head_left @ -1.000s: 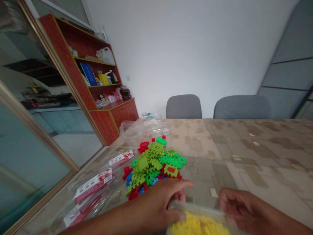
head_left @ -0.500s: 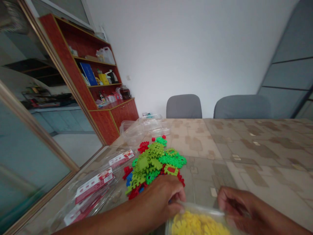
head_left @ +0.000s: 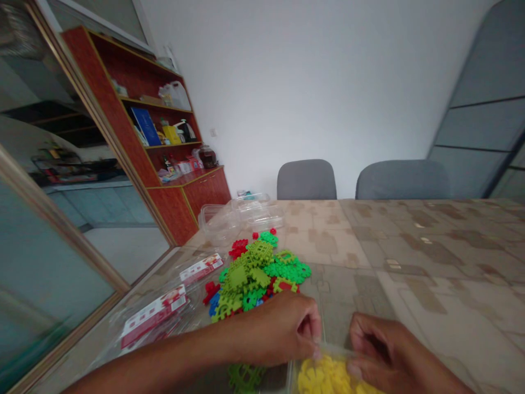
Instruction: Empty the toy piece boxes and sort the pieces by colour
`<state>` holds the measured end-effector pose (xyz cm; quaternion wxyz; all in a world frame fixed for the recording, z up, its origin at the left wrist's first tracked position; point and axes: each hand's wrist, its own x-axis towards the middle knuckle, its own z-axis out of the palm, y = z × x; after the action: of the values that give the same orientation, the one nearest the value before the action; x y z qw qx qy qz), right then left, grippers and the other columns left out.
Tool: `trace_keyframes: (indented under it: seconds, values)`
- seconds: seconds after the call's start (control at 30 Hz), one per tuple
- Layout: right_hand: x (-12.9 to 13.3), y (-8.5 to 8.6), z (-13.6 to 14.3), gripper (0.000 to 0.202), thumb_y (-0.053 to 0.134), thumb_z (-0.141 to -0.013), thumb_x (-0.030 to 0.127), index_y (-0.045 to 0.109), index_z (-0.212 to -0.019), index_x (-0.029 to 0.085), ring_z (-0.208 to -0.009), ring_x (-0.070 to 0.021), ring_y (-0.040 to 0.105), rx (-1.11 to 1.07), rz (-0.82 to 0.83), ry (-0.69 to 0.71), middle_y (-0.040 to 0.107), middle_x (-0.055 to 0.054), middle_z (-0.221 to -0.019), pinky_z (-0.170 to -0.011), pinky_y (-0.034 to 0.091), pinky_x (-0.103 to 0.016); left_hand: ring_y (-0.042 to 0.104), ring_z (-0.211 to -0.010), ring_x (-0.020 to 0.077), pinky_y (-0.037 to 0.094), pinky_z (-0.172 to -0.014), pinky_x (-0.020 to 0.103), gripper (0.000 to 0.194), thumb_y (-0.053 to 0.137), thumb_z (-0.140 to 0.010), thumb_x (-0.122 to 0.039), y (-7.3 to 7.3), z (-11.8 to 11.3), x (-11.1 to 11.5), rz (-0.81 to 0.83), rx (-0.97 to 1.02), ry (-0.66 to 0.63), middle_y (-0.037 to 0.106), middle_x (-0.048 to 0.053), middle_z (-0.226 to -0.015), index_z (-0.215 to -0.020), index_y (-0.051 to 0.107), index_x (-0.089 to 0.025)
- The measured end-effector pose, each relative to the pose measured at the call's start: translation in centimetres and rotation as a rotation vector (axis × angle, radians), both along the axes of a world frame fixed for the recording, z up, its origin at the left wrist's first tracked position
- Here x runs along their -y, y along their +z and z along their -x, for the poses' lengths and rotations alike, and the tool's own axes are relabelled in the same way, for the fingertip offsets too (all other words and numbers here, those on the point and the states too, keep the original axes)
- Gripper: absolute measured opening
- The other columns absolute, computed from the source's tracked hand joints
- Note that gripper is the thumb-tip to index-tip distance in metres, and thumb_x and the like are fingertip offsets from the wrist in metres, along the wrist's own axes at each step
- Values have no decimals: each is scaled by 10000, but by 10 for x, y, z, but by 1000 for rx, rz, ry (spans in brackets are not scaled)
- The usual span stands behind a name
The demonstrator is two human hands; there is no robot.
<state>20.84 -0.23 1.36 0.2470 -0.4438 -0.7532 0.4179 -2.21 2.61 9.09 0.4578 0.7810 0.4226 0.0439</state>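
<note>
At the bottom edge of the view is a clear plastic box (head_left: 292, 377), cut off by the frame. Yellow toy pieces (head_left: 326, 376) with toothed shapes fill it. My left hand (head_left: 289, 331) pinches the box's far edge near its left corner, thumb against fingertips. On the other side my right hand (head_left: 379, 345) has its fingers curled, gripping the same edge with the thumb over the yellow pieces. Beyond my left wrist lies a heap of interlocking toy pieces (head_left: 241, 276) in light green, green, red and blue. One green piece (head_left: 246, 376) shows below my left forearm.
Clear lids with red and white labels (head_left: 153, 314) lie on the left of the table. Several clear tubs (head_left: 221, 221) stand at its far left corner. Two grey chairs (head_left: 306, 179) are behind the patterned table (head_left: 414, 262). A wooden shelf unit (head_left: 164, 200) stands at the left.
My left hand has shifted slightly right along the box's edge. My right hand has come left, closer to it. The box sits slightly lower and farther right in view.
</note>
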Motion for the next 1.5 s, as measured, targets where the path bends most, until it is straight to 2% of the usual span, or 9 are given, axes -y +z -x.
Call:
trace_keyframes:
  seconds: [0.13,0.3,0.47,0.6,0.77,0.87,1.07,1.27,1.5]
  values:
    - [0,3,0,396,626,-822,484,371,-665,225,-577,-116,308,47,-65,-16,359,59,-612,-511,193,-244,515,-621,110,320,-517,188,133,721,-727,-207,3,-1,-6,-38,-16,-31,552,-45,-678,-753,594,-176]
    - [-1,3,-1,511,578,-817,643,323,-659,230,-566,-111,259,-26,-20,-10,308,71,-599,-505,177,-251,406,-550,84,283,-475,186,335,803,-656,-396,0,1,-21,234,93,-114,485,-68,-613,-718,558,-175]
    - [-2,-5,1,589,518,-782,767,297,-664,234,-569,-109,223,-94,48,-22,263,78,-596,-497,154,-256,385,-486,80,304,-447,200,504,833,-560,-561,-6,-1,-27,423,78,-73,459,-84,-573,-710,528,-188]
    - [-2,-3,-3,542,601,-781,685,328,-668,230,-557,-102,208,-95,91,-32,252,87,-583,-493,149,-257,357,-501,73,256,-447,197,491,836,-588,-542,-7,1,-28,321,94,-113,438,-86,-561,-692,523,-178]
    - [-1,13,-23,496,650,-766,669,445,-764,216,-575,-96,236,-232,368,150,306,82,-636,-504,167,-241,333,-515,70,238,-462,199,471,842,-613,-498,-9,6,-27,309,128,-111,418,-95,-567,-713,511,-178]
    - [0,20,-32,515,673,-739,681,464,-788,213,-607,-102,248,-279,430,138,317,73,-677,-531,192,-238,324,-519,72,226,-460,205,445,838,-636,-459,-10,5,-24,287,165,-95,407,-99,-576,-735,506,-180]
    - [-7,18,-38,523,669,-732,683,432,-784,220,-645,-119,252,-243,412,113,314,63,-711,-551,214,-236,321,-492,63,226,-439,193,381,815,-639,-383,-16,2,-24,280,229,-23,404,-101,-561,-732,512,-172]
    - [-15,10,-39,494,658,-748,661,439,-757,218,-629,-115,290,-204,364,149,342,58,-698,-554,236,-242,462,-454,72,358,-437,189,259,717,-666,-311,-28,16,-19,360,252,111,537,-57,-615,-805,572,-148]
    - [-15,22,3,252,596,-822,412,525,-724,191,-596,-110,319,-51,144,57,382,56,-636,-517,218,-243,407,-536,71,279,-464,178,224,722,-607,-190,-33,17,-8,272,264,214,497,-80,-603,-759,562,-151]
